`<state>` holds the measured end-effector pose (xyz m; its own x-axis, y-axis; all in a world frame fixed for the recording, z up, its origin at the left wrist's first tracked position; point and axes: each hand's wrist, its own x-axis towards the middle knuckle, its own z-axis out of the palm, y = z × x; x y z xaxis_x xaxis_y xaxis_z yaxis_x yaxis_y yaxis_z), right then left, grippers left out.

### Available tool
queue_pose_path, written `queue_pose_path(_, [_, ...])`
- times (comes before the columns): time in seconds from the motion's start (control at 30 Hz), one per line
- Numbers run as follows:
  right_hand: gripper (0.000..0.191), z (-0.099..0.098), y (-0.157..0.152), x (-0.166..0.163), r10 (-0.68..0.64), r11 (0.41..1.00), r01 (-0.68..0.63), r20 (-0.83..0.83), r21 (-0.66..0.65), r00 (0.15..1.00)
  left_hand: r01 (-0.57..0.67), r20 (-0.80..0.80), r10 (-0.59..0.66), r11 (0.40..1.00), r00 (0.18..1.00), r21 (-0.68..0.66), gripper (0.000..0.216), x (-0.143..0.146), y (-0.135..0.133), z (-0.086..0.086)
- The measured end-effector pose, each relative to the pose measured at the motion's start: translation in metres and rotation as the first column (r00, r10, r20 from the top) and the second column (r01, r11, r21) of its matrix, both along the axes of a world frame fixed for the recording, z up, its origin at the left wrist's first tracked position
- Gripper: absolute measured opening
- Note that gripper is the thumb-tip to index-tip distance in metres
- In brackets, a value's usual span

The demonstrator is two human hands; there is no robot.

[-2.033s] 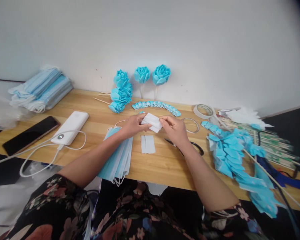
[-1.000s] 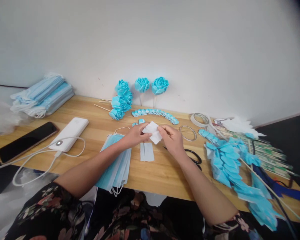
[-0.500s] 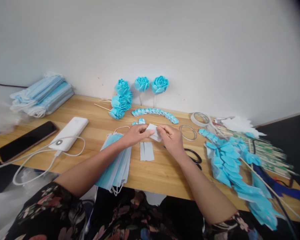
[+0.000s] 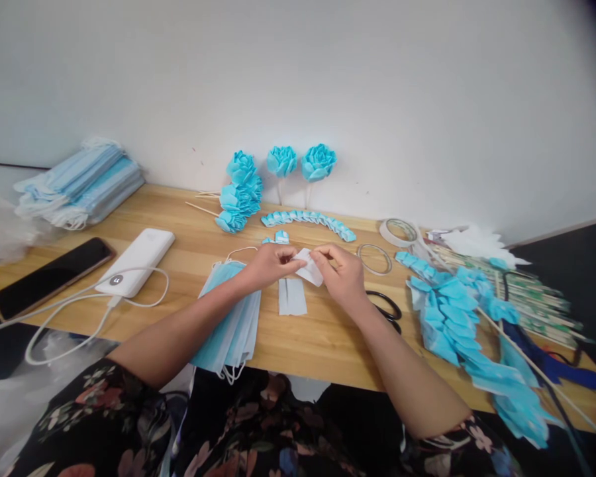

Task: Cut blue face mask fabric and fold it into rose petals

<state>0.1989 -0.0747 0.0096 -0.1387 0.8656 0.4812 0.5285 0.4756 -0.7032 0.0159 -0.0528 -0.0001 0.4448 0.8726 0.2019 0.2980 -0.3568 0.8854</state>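
A small white piece of fabric (image 4: pixel 310 268) is stretched between my two hands above the table. My left hand (image 4: pixel 274 263) pinches its left edge between thumb and fingers. On the other side, my right hand (image 4: pixel 342 270) grips its upper right edge with thumb and fingertips. Just below lies another pale fabric piece (image 4: pixel 292 297) with a dark slit or line at its top. Two small folded blue pieces (image 4: pixel 281 236) sit behind my left hand. Under my left forearm is a fan of blue face masks (image 4: pixel 233 318), partly covered.
Blue fabric flowers on sticks (image 4: pixel 318 163) stand by the wall, before a curved row of folded petals (image 4: pixel 312 217). Tape rolls (image 4: pixel 374 259), black-handled scissors (image 4: pixel 390 306) and blue fabric strips (image 4: pixel 449 318) are rightward. Leftward lie a power bank (image 4: pixel 138 262), phone (image 4: pixel 52 275) and mask stack (image 4: pixel 87 185).
The white fabric piece has tilted, its lower right corner now hanging toward my right hand. Both hands stay in nearly the same place, and the view has shifted slightly.
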Motion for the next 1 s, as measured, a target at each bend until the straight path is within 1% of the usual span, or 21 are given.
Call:
queue_pose_path(0.13, [0.022,0.005,0.000,0.004,-0.075,0.996,0.075,-0.011,0.043,0.997,0.025,0.004,-0.025,0.999,1.000,-0.032,0.036,0.000,0.000,0.002])
queue_pose_path(0.27, [0.021,0.004,0.001,0.006,-0.090,0.993,0.090,-0.006,0.077,0.996,0.030,-0.005,-0.030,0.998,1.000,-0.063,0.036,0.001,0.000,0.001])
queue_pose_path(0.33, [0.021,0.002,0.002,0.007,-0.074,0.993,0.072,0.017,0.091,0.997,0.064,-0.012,-0.065,0.995,0.998,-0.076,0.034,0.000,0.000,0.000])
queue_pose_path(0.43, [0.019,-0.002,0.004,0.008,-0.018,0.993,0.012,0.055,0.115,0.998,0.124,-0.018,-0.125,0.989,0.992,-0.075,0.029,-0.003,0.001,0.002])
queue_pose_path(0.57, [0.017,-0.006,0.005,0.006,0.069,0.989,-0.079,0.083,0.126,0.994,0.118,0.005,-0.118,0.991,0.993,-0.068,0.027,-0.004,-0.001,0.006])
queue_pose_path(0.7, [0.015,-0.008,0.004,0.004,0.093,0.992,-0.099,0.069,0.083,0.993,0.121,0.052,-0.114,0.981,0.992,-0.150,0.025,0.001,-0.003,0.002])
queue_pose_path(0.8, [0.018,-0.005,0.003,0.006,0.045,0.999,-0.046,0.025,0.021,0.999,0.081,0.156,-0.043,0.965,0.987,-0.250,0.026,0.003,-0.001,-0.003])
queue_pose_path(0.9, [0.027,-0.001,0.003,0.010,0.008,1.000,-0.009,-0.038,-0.001,0.999,0.014,0.308,0.097,0.941,0.947,-0.338,0.029,0.002,0.004,-0.004])
queue_pose_path(1.0, [0.029,0.000,0.005,0.013,0.055,0.998,-0.057,-0.102,-0.014,0.993,-0.046,0.403,0.212,0.922,0.890,-0.383,0.034,-0.001,0.008,-0.003])
